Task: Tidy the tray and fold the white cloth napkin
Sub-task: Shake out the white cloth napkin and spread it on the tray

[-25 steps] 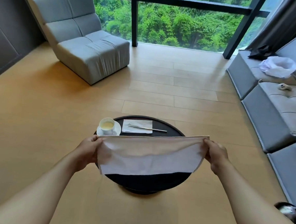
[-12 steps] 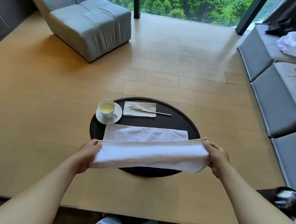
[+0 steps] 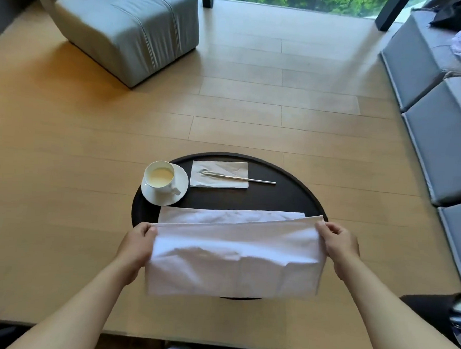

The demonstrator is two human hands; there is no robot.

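The white cloth napkin (image 3: 233,257) is stretched between both hands over the near half of the round black tray (image 3: 297,194). Its far layer lies flat on the tray and a near fold is lifted above it. My left hand (image 3: 137,245) pinches the left end of the fold. My right hand (image 3: 339,245) pinches the right end. On the tray's far left a white cup with pale liquid (image 3: 159,177) stands on a saucer. Beside it a small white paper napkin (image 3: 220,169) carries a thin metal utensil (image 3: 240,178).
The tray rests on a low wooden platform (image 3: 63,192) whose front edge runs just below my forearms. A grey armchair (image 3: 130,27) stands at the far left. Grey sofa cushions (image 3: 445,137) line the right side. A dark object (image 3: 457,314) sits at the right edge.
The napkin came down from hanging in the air onto the tray, and the held edge moved forward over the lower layer. The camera tilted downward and closer.
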